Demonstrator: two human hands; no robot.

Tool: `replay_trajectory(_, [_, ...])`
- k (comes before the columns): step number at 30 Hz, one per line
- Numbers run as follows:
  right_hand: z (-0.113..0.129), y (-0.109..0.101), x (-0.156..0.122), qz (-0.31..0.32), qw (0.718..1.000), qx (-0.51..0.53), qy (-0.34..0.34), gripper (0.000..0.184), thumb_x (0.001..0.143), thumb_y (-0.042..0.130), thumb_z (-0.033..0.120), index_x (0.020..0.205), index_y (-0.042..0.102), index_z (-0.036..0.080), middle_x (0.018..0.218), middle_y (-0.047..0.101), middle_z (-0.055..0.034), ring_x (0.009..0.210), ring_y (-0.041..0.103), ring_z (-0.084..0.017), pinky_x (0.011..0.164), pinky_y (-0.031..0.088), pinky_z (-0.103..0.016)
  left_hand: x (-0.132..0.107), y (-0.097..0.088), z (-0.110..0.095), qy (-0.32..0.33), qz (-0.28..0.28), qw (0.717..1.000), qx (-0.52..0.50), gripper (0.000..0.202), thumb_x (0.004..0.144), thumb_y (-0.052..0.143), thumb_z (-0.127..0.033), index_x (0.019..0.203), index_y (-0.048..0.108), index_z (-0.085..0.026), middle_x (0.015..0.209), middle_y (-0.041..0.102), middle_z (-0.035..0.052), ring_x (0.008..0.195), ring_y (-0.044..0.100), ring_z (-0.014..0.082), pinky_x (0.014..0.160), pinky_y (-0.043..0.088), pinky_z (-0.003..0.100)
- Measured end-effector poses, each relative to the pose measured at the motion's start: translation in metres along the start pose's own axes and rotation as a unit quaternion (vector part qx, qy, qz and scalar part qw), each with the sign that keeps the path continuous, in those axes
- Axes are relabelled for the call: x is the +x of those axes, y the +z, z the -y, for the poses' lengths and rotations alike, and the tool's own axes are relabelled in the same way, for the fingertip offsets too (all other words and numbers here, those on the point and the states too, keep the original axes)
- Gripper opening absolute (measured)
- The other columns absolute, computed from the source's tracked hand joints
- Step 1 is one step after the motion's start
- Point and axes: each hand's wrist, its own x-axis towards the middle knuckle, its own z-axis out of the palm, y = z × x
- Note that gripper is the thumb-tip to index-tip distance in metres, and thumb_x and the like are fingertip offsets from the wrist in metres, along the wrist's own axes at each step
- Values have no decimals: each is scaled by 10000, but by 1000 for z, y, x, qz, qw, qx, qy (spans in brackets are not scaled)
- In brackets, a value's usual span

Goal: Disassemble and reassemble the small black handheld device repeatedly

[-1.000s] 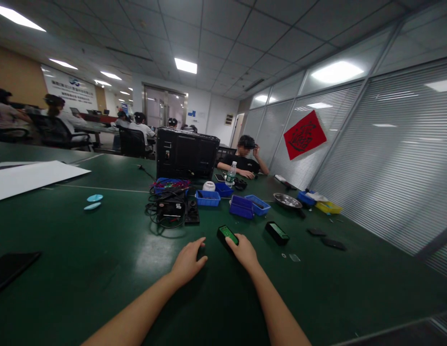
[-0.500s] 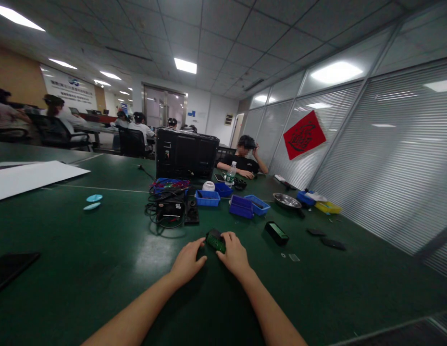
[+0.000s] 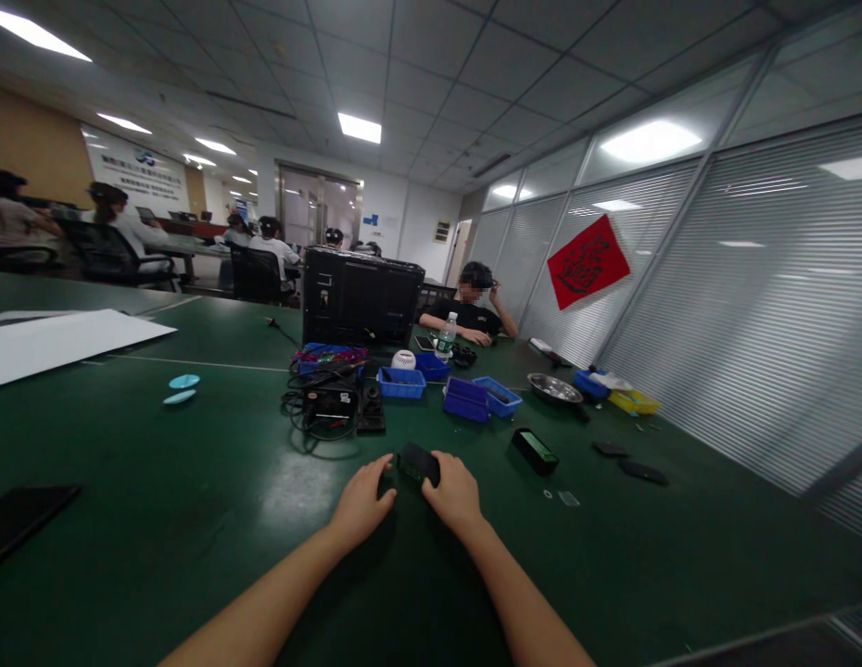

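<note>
My right hand (image 3: 453, 495) is closed on a small black block-shaped device (image 3: 418, 462), its dark side up, just above the green table (image 3: 159, 482). My left hand (image 3: 362, 505) rests on the table beside it, fingers curled loosely, its fingertips close to the device's left end. I cannot tell whether they touch it. A second black device with a green face (image 3: 535, 450) lies on the table to the right.
Behind my hands stand a black cabled unit (image 3: 326, 405), several blue bins (image 3: 401, 382), a metal bowl (image 3: 554, 387), a yellow tray (image 3: 634, 400) and a large black case (image 3: 361, 298). A seated person (image 3: 473, 310) is at the far side. A dark slab (image 3: 20, 514) lies at left.
My right hand drew the device left toward my left hand and turned it over; its green face, seen earlier, now points away. My left hand has barely moved.
</note>
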Motion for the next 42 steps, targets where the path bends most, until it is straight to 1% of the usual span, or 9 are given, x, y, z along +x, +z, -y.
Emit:
replay_trajectory(7, [26,-1,-13,-68,990,-87,-92,379,663,563,184,1034,486,173,1037,513,-116,936,436,-254,787,325,-368,3,3,5,-2,-38,999,8,536,689,493,-196,1220,421,-174,1183,530,62,1100,471,184,973,323,322])
replay_trajectory(13, [38,1,-20,-70,985,-95,-127,365,665,631,274,990,482,201,1051,483,-101,943,417,-255,784,323,-382,6,1,10,-36,-86,995,-26,488,701,443,-119,1184,439,-181,1183,513,67,1123,456,182,958,353,338])
replay_trajectory(17, [37,4,-20,-71,988,-18,-137,330,668,623,369,923,503,198,1024,496,-86,915,444,-237,761,353,-353,8,1,13,-52,-100,992,-60,475,692,432,-85,1160,451,-165,1152,527,72,1083,485,172,943,371,326])
replay_trajectory(20, [29,8,-14,-73,986,118,-92,250,740,531,385,896,500,193,936,530,-53,849,491,-189,734,383,-302,8,1,14,-50,-102,991,-71,466,697,429,-84,1157,452,-154,1144,531,79,1056,502,166,927,385,314])
replay_trajectory(25, [9,19,1,-19,932,362,10,300,825,367,439,859,514,180,772,576,-25,692,548,-145,606,431,-247,8,2,14,-61,-96,990,-79,455,702,436,-87,1150,459,-163,1125,541,74,1032,516,161,904,402,306])
replay_trajectory(30, [6,35,6,55,860,504,57,378,764,416,532,843,490,170,716,541,-9,466,514,-103,346,383,-198,10,5,18,-57,-102,988,-96,385,763,436,-184,1146,464,-158,1122,552,78,1005,531,157,894,410,309])
replay_trajectory(33, [12,43,5,96,821,560,52,419,736,445,562,879,468,168,754,537,-14,432,532,-95,314,404,-197,10,4,18,-65,-108,985,-118,364,806,410,-289,1137,470,-149,1126,562,88,1000,541,163,892,411,318])
replay_trajectory(38, [17,44,3,132,797,589,29,412,700,529,503,927,458,166,796,552,-28,499,590,-128,347,461,-220,9,-4,11,-86,-87,980,-157,439,819,377,-401,1168,451,-145,1154,558,98,1028,537,168,897,401,302])
replay_trajectory(42, [15,40,4,135,792,595,23,368,691,553,443,898,465,153,791,563,-34,537,601,-142,384,487,-244,2,-5,-1,-102,-62,983,-141,602,755,469,-423,1258,354,-113,1254,472,133,1113,476,205,931,367,321])
